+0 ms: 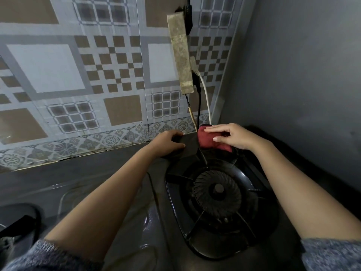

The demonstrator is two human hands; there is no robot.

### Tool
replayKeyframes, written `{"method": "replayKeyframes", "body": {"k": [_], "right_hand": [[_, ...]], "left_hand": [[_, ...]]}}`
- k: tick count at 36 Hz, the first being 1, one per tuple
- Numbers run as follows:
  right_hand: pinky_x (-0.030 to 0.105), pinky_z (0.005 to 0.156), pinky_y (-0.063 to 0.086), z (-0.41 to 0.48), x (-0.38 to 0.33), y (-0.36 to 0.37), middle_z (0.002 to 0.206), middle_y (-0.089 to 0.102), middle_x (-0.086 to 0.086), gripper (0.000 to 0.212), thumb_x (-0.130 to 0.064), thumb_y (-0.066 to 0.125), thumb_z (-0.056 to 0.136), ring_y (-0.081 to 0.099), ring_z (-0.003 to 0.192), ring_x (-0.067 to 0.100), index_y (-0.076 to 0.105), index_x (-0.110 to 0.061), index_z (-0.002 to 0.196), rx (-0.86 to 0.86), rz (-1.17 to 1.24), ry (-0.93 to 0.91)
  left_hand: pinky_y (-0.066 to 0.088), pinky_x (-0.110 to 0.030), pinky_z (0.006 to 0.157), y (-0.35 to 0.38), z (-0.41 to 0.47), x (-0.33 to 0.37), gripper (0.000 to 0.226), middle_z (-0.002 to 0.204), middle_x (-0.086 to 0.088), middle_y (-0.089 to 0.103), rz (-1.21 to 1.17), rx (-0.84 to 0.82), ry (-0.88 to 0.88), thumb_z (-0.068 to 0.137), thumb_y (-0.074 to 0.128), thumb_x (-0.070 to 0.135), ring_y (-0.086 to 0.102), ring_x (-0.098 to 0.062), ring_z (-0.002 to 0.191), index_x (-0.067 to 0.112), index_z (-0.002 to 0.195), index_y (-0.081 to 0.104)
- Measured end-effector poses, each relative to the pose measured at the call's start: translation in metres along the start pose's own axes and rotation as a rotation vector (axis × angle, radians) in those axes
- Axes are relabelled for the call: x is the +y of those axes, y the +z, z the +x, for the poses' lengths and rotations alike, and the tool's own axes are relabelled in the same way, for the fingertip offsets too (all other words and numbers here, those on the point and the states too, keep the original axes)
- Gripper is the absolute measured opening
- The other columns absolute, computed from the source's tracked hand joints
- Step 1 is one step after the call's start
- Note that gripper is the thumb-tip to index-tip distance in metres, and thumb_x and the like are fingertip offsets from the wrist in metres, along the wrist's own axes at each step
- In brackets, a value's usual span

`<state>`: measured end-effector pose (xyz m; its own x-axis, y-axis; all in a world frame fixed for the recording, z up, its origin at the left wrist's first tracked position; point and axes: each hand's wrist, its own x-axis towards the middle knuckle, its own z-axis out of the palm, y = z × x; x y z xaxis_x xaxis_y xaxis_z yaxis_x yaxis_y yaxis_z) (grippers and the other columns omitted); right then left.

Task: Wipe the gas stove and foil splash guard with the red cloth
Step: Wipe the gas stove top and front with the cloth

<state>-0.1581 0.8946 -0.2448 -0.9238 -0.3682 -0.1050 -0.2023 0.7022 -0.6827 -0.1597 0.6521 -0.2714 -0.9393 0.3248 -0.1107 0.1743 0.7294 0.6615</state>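
A black single-burner gas stove (175,200) sits on a dark counter, its round burner (216,190) ringed by a pan support. At the stove's far edge my right hand (232,136) presses the folded red cloth (210,141) down onto the back corner. My left hand (168,142) grips the stove's far left corner, fingers curled over the dark edge. The patterned foil splash guard (78,79) covers the wall behind the counter, with checks and squares in brown and grey.
A grimy power strip (180,53) hangs on the splash guard above the stove, with black and white cables (204,102) dropping behind the cloth. A grey wall (302,75) closes the right side. A dark round object (17,222) lies at the lower left.
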Motion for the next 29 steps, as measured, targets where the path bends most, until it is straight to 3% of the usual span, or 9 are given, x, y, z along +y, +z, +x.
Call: {"method": "replayKeyframes", "body": {"k": [3, 7, 15, 23, 29], "right_hand": [[0.03, 0.114, 0.025, -0.003, 0.003, 0.002, 0.144, 0.042, -0.007, 0.048, -0.021, 0.062, 0.087, 0.035, 0.134, 0.011, 0.048, -0.032, 0.132, 0.028, -0.028, 0.02], [0.036, 0.115, 0.024, -0.003, 0.006, 0.004, 0.145, 0.041, -0.004, 0.047, -0.029, 0.061, 0.087, 0.035, 0.135, 0.015, 0.049, -0.032, 0.132, 0.03, -0.044, 0.077], [0.038, 0.115, 0.026, -0.006, 0.006, 0.005, 0.139, 0.047, -0.003, 0.043, -0.019, 0.063, 0.085, 0.04, 0.131, 0.016, 0.055, -0.032, 0.125, -0.01, 0.0, 0.064], [0.027, 0.11, 0.026, 0.0, -0.013, 0.013, 0.132, 0.051, -0.003, 0.042, -0.012, 0.064, 0.085, 0.043, 0.126, 0.014, 0.057, -0.027, 0.123, -0.082, 0.025, 0.041], [0.038, 0.115, 0.024, 0.017, -0.038, 0.027, 0.132, 0.051, -0.009, 0.039, -0.016, 0.066, 0.083, 0.041, 0.129, 0.013, 0.06, -0.045, 0.11, -0.197, -0.003, -0.024]], "left_hand": [[0.033, -0.024, 0.091, -0.001, -0.004, 0.0, 0.051, 0.137, -0.006, 0.049, 0.012, -0.001, 0.008, 0.087, 0.061, 0.028, 0.046, -0.022, 0.123, 0.018, 0.135, 0.044], [0.037, -0.028, 0.094, -0.004, -0.009, -0.004, 0.048, 0.132, -0.005, 0.053, 0.005, -0.012, 0.018, 0.086, 0.062, 0.029, 0.05, -0.022, 0.118, 0.019, 0.131, 0.048], [0.038, -0.039, 0.103, -0.015, -0.026, -0.022, 0.053, 0.137, 0.0, 0.048, 0.043, -0.019, -0.019, 0.085, 0.06, 0.041, 0.047, -0.023, 0.123, 0.027, 0.134, 0.045], [0.037, -0.043, 0.105, -0.029, -0.044, -0.038, 0.056, 0.137, 0.0, 0.048, 0.063, -0.05, -0.037, 0.083, 0.062, 0.044, 0.047, -0.022, 0.123, 0.029, 0.134, 0.044], [0.033, -0.035, 0.104, -0.042, -0.06, -0.053, 0.056, 0.137, 0.003, 0.046, 0.067, -0.051, -0.102, 0.084, 0.061, 0.042, 0.043, -0.021, 0.126, 0.032, 0.135, 0.042]]}}
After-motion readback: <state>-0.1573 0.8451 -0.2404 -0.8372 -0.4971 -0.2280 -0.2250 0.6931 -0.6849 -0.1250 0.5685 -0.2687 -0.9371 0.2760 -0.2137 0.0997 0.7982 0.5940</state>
